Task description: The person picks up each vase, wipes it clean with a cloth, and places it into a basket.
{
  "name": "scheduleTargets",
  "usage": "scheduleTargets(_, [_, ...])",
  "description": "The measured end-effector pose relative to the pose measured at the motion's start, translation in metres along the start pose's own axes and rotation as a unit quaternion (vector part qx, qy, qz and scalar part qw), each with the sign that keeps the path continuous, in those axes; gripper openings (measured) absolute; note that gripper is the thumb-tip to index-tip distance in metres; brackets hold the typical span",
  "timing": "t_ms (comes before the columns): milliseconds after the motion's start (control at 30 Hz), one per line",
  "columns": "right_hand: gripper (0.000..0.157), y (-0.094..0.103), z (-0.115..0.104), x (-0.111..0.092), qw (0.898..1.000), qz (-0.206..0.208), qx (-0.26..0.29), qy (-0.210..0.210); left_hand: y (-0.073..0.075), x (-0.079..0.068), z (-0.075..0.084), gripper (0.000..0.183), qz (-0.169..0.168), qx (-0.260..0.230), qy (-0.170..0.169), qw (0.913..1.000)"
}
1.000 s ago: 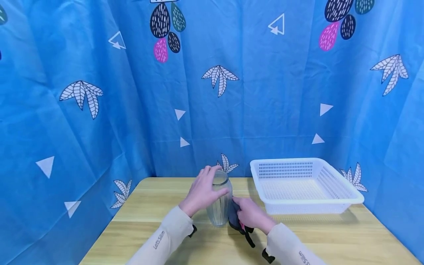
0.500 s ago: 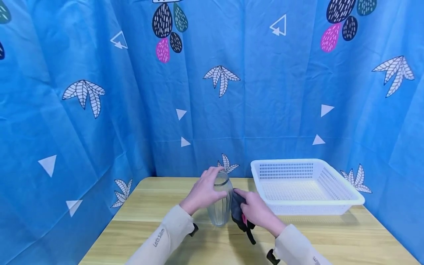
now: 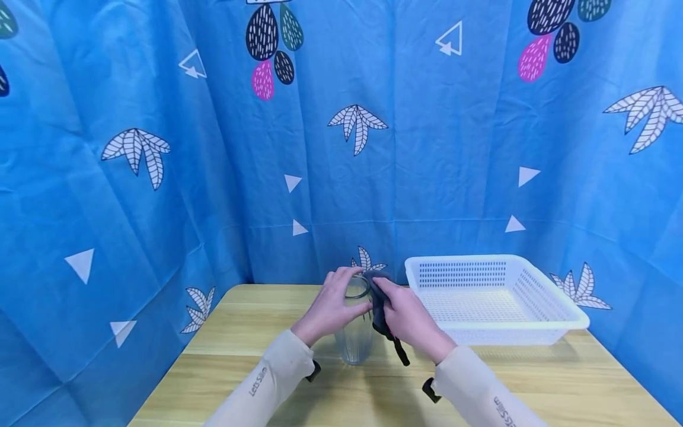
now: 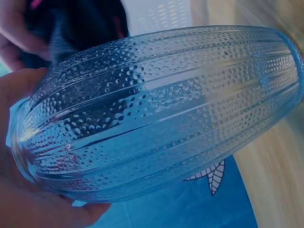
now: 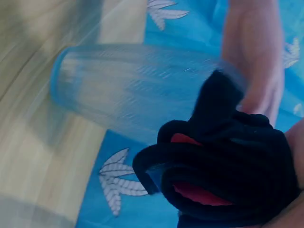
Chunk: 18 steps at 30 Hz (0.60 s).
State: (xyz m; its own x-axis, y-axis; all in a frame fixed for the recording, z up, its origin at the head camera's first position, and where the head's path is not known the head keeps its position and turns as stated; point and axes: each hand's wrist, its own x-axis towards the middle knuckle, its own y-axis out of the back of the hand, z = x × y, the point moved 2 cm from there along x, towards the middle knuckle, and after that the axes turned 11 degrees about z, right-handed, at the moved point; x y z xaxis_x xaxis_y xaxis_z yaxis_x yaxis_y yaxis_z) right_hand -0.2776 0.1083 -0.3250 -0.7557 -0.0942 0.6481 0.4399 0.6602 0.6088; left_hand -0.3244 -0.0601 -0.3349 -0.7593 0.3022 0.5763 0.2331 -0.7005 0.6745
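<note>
A clear ribbed glass vase (image 3: 354, 345) stands upright on the wooden table. My left hand (image 3: 329, 305) grips it around the neck, just below its round rim; the left wrist view shows the thumb and fingers on either side of the dimpled glass vase (image 4: 166, 114). In my right hand (image 3: 413, 317) is a bunched dark cloth (image 3: 379, 317), held at the right of the vase near its upper part. Folds of this dark cloth (image 5: 228, 166) show a red-pink inside in the right wrist view, and a narrow strip hangs from it. Most of the right fingers are hidden behind the cloth.
A shallow white plastic basket (image 3: 512, 325) with slotted walls sits to the right on the wooden table (image 3: 240, 332). Behind and on both sides hangs a blue patterned curtain (image 3: 341, 190). Each wrist carries a black strap.
My right hand has moved up along the vase's right side with the dark cloth, from its lower body to near the rim. The left hand keeps its grip and the vase stays put.
</note>
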Motion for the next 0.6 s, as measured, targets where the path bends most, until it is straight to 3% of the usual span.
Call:
scheduleTargets(167, [0.047, -0.019, 0.017, -0.005, 0.996, -0.069, 0.026, -0.053, -0.001, -0.002, -0.002, 0.072, -0.008, -0.024, 0.028, 0.9993])
scheduleTargets(300, [0.054, -0.033, 0.029, -0.014, 0.987, -0.132, 0.028, -0.084, 0.001, -0.002, -0.001, 0.072, -0.001, -0.011, 0.026, 0.9996])
scheduleTargets(467, [0.054, -0.046, 0.039, -0.027, 0.981, -0.19, 0.011, -0.045, 0.005, -0.001, 0.002, 0.072, 0.016, 0.028, 0.012, 0.9994])
scheduleTargets(600, [0.049, -0.048, 0.042, -0.031, 0.98, -0.196, 0.023, -0.036, 0.007, -0.001, 0.002, 0.07, -0.001, 0.008, 0.024, 0.9997])
